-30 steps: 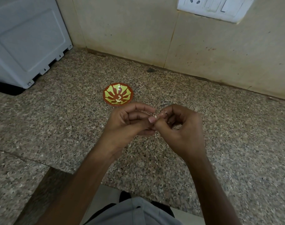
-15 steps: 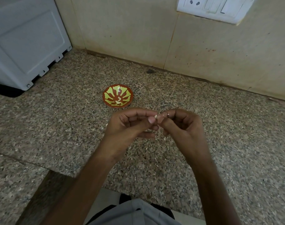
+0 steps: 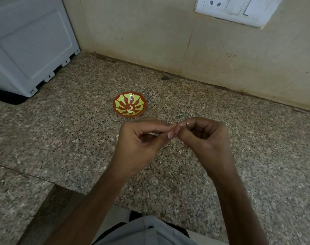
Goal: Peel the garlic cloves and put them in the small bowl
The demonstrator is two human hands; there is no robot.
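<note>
A small red bowl with a yellow-green pattern stands on the speckled granite counter, holding a couple of pale peeled cloves. Just in front of it my left hand and my right hand meet fingertip to fingertip above the counter. Both pinch a tiny garlic clove between thumb and fingers; only a pale sliver of it shows, the rest is hidden by the fingers.
A white appliance stands at the back left. The beige tiled wall carries a switch and socket plate at top right. Small pale skin flakes lie on the counter under my hands. The counter's front edge steps back at lower left.
My hands have stayed together on the clove, shifting only slightly, with the fingers working it between them. The bowl has not moved.
</note>
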